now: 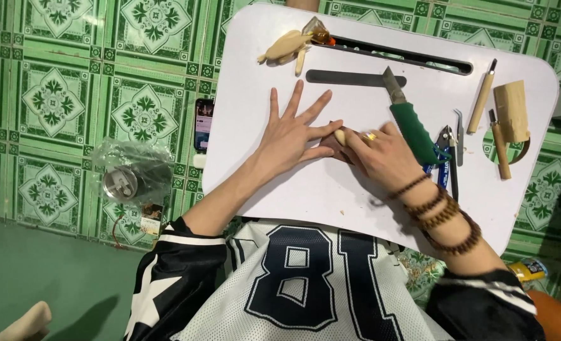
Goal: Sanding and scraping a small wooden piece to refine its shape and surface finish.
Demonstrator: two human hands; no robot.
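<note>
Green patterned tiles surround the white lap table (293, 189); mid-table, the left hand (290, 136) lies flat, fingers spread, while the right hand (378, 151) pinches a small pale wooden piece (340, 136) — probably light, stiff, best gripped by its sides.

Phone (203, 124) and bagged can (121, 182) on green tiles (53, 101).

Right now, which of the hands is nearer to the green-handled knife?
Right. The right hand lies just beside the green-handled knife, its knuckles almost at the handle. The left hand is spread flat on the white tray, farther away on the other side.
</note>
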